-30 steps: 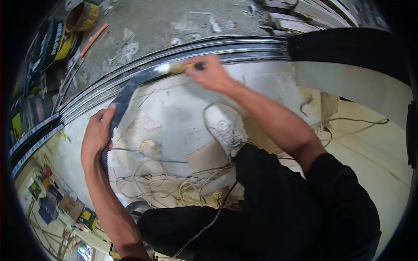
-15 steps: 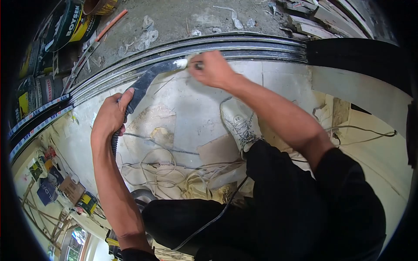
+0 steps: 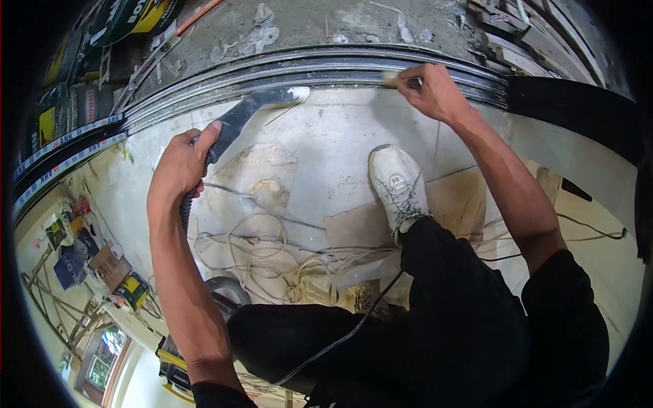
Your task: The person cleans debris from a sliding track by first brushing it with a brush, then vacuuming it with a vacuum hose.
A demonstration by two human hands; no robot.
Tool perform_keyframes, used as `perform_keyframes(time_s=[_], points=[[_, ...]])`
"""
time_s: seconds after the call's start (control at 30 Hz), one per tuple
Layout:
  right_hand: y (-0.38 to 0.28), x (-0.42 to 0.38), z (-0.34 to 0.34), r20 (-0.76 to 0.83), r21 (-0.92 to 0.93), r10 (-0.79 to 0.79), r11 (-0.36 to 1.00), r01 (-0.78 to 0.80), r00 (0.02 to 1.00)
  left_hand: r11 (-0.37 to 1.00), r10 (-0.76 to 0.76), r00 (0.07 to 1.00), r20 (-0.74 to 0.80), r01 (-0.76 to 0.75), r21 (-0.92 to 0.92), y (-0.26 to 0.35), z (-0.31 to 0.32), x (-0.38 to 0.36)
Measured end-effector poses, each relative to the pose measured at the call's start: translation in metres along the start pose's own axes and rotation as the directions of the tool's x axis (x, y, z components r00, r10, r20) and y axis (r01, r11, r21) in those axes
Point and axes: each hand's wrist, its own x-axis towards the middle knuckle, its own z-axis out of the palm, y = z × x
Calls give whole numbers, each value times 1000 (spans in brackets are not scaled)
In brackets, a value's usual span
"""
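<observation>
My left hand point(image 3: 182, 160) is wrapped round the dark vacuum hose nozzle point(image 3: 235, 124), whose whitish tip lies at the inner edge of the black and silver floor track point(image 3: 326, 65). Farther right along the same track, my right hand point(image 3: 430, 92) grips a small brush point(image 3: 393, 79) with pale, blurred bristles. Its bristles are over or against the track; the exact contact cannot be made out. A bare stretch of the whitish floor point(image 3: 333, 126) lies between the two hands.
My shoe point(image 3: 398, 182) stands on the floor near a cardboard piece point(image 3: 445, 204). Tangled cables point(image 3: 262, 238) lie at lower centre. Paint buckets point(image 3: 129, 20) are at the upper left, wood scraps point(image 3: 520, 51) at the upper right, and boxes point(image 3: 109, 266) at the left.
My right hand has moved right along the track with the brush, away from the nozzle tip. My left hand still holds the nozzle. The view has shifted slightly.
</observation>
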Motion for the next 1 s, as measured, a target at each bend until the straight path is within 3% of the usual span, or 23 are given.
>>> perform_keyframes(time_s=[0.03,0.1,0.17,0.2,0.3,0.43,0.5,0.57,0.63,0.7,0.73,0.8,0.87,0.93,0.97,1.0], points=[[-16,8,13,-11,124,18,992,-16,1000,1000,-8,1000,-8,9,9,-2,-3,0],[-49,33,37,79,124,39,991,-48,996,1000,-18,999,-33,17,-9,-1,-6,2],[-51,62,81,-38,373,22,928,-7,999,1000,-19,1000,-17,19,-9,1,-7,3],[-56,71,85,-40,377,21,926,-4,999,1000,-18,1000,-3,18,-11,2,-9,4],[-65,68,74,90,551,107,823,-139,990,1000,-13,1000,4,12,26,4,-10,3],[-11,29,14,153,270,66,957,-106,986,1000,-2,1000,-5,2,1,0,-6,0],[7,3,-16,141,246,260,925,-289,955,1000,-16,1000,10,16,17,-2,-4,-1],[16,-14,-38,101,214,264,936,-280,959,999,-19,1000,-11,20,29,-3,-1,-5],[21,-20,-36,60,191,279,939,-285,958,998,-18,1000,-24,20,55,-3,4,-7],[18,-15,-17,86,138,160,976,-171,983,998,-9,998,-69,12,54,-2,6,-6],[0,-8,-8,78,-33,162,987,-160,984,998,-2,998,-68,6,57,-1,6,-6],[-12,10,28,-19,325,84,943,-74,996,999,3,999,-37,-2,34,-1,3,-5],[-43,33,49,33,223,-89,972,80,995,999,6,1000,-24,-5,34,-3,2,-2],[-64,58,76,92,438,56,895,-90,994,1000,5,1000,-9,-5,27,-1,2,-4],[-64,72,84,88,436,56,896,-89,995,1000,12,1000,-16,-11,13,0,2,-5],[-60,84,92,120,577,57,808,-116,991,1000,15,1000,-21,-15,1,0,2,-6]])
